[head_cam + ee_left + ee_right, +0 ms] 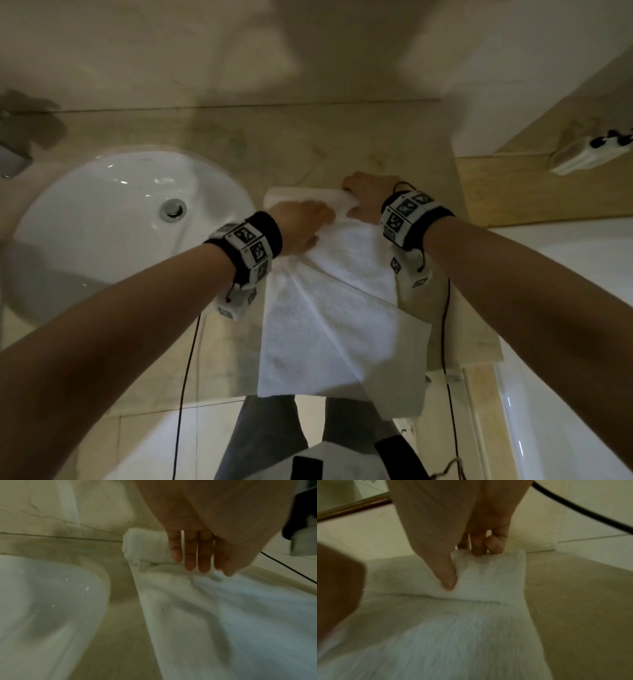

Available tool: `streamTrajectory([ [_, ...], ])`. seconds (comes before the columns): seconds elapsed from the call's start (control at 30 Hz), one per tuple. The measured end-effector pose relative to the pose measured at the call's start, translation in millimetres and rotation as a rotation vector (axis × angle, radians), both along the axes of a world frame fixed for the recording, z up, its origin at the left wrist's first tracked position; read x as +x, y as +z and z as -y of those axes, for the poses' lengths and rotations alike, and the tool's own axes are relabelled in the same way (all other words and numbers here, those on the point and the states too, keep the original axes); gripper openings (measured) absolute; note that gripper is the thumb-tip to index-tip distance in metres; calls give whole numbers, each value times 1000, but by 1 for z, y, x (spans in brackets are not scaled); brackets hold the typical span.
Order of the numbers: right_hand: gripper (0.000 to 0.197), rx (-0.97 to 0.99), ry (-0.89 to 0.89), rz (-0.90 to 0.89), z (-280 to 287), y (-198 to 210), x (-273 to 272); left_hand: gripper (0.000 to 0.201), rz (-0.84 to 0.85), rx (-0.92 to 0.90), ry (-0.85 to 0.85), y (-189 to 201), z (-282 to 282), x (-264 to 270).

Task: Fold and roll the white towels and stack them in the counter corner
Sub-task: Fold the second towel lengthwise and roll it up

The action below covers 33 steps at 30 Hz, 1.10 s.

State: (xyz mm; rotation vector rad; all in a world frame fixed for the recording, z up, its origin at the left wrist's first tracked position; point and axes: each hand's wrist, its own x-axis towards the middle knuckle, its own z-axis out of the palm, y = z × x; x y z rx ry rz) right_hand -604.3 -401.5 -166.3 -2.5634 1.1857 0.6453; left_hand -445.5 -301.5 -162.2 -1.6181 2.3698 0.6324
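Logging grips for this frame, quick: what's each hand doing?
Left hand: open, straight fingers pressing the towel's rolled end.
Right hand: pinching the roll's right end.

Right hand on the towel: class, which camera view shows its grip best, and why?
The right wrist view: the right hand pinches the towel's rolled end, thumb in front, fingers curled behind. The head view shows that hand only from above, fingers hidden. The left wrist view shows the left hand instead.

The towel (329, 318) is plain white. The counter (239, 150) is beige marble with faint veins. The sink (102, 219) is glossy white. Both wristbands (251, 248) are black, carrying black-and-white square markers.
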Motion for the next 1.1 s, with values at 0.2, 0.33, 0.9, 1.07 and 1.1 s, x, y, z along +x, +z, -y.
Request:
streamTrajectory([
  [0.2,44,-95,-50,126,3,-3,-6,21,-44,283,-56,-11,-14,-19],
  [0.33,41,-127,-106,170,-10,-8,-6,30,-78,420,45,-4,-13,-29],
  [0.9,43,-97,-216,219,-27,-7,-7,54,120,667,-398,25,-89,-91],
  [1.07,51,-93,-251,198,-30,-7,-5,53,25,611,-444,27,-104,-110],
  [1.1,53,-93,-250,190,-29,-7,-5,52,13,661,-442,27,-107,-114],
])
